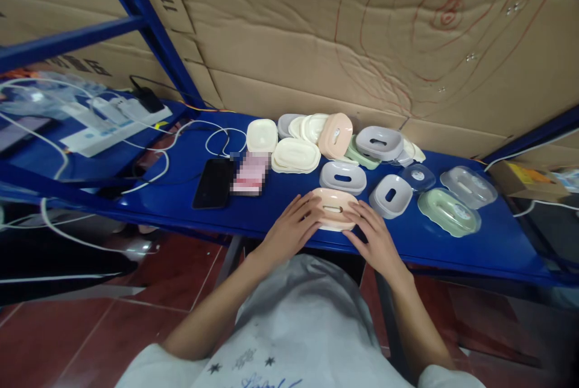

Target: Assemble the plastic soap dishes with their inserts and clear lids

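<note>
A peach plastic soap dish (332, 209), with a slot in its middle and a cream edge showing under it, lies at the front edge of the blue shelf. My left hand (294, 224) grips its left end, fingers over the rim. At the opposite end my right hand (371, 236) holds it, the thumb at the near side and the fingers on top. Just behind it sits a grey slotted tray (342, 178), and another grey slotted dish (391, 196) stands to the right of my right hand.
Cream trays (295, 155), a peach dish (335, 136) and a grey dish (379, 143) are piled at the back. On the right are a green dish with a clear lid (449, 212) and clear lids (469, 187). A black phone (213, 183) and a power strip (117, 130) with cables occupy the left.
</note>
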`<state>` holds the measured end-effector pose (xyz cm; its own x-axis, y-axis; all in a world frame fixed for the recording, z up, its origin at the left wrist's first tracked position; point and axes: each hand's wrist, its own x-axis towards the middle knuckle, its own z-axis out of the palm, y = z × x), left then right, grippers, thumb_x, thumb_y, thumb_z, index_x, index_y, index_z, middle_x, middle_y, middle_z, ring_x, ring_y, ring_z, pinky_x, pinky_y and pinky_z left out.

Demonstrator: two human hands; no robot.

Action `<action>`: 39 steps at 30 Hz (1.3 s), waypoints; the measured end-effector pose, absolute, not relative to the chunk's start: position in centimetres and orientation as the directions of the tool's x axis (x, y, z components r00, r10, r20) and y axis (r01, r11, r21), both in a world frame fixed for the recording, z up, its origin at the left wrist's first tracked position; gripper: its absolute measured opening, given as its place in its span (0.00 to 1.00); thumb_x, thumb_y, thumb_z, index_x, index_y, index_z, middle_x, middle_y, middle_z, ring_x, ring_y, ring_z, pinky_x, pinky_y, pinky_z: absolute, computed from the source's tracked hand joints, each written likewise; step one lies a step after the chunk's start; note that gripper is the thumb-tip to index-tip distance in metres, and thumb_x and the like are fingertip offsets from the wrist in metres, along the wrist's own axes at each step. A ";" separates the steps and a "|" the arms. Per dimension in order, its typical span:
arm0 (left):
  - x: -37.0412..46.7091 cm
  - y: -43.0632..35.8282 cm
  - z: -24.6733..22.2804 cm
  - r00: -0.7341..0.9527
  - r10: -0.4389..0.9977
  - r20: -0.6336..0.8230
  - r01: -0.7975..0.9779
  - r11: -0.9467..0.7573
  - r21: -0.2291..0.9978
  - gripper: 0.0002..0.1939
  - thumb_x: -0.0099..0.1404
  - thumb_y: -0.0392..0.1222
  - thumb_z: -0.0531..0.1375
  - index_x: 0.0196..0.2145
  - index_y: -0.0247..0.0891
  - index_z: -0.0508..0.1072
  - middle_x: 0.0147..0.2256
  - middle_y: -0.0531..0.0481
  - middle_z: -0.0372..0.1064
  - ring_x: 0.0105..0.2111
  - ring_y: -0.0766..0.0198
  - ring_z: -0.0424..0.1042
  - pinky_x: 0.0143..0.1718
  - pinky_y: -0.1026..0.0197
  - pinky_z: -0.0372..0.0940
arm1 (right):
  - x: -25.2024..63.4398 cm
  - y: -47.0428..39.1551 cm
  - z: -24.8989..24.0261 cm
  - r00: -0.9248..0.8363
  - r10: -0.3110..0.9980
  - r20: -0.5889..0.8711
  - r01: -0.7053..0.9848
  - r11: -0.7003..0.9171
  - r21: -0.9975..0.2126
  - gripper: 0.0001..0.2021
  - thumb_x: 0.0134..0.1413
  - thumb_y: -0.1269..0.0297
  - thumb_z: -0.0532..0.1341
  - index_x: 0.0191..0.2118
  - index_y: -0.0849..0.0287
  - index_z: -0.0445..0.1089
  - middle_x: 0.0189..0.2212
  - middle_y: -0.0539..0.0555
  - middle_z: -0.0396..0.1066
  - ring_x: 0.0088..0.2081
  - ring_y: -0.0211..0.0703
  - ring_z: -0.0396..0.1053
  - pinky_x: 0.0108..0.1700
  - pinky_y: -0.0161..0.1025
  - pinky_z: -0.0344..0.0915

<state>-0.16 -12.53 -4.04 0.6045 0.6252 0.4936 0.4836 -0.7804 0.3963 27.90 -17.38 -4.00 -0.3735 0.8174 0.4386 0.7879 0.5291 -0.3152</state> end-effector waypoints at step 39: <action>-2.5 -12.9 -4.3 0.472 0.711 0.522 0.419 -0.702 0.577 0.07 0.73 0.40 0.67 0.45 0.40 0.74 0.63 0.38 0.67 0.69 0.48 0.65 0.70 0.42 0.66 | 43.0 -4.1 2.0 0.356 0.934 0.041 0.932 -0.358 0.061 0.30 0.66 0.45 0.61 0.65 0.59 0.71 0.53 0.70 0.79 0.54 0.70 0.77 0.53 0.58 0.71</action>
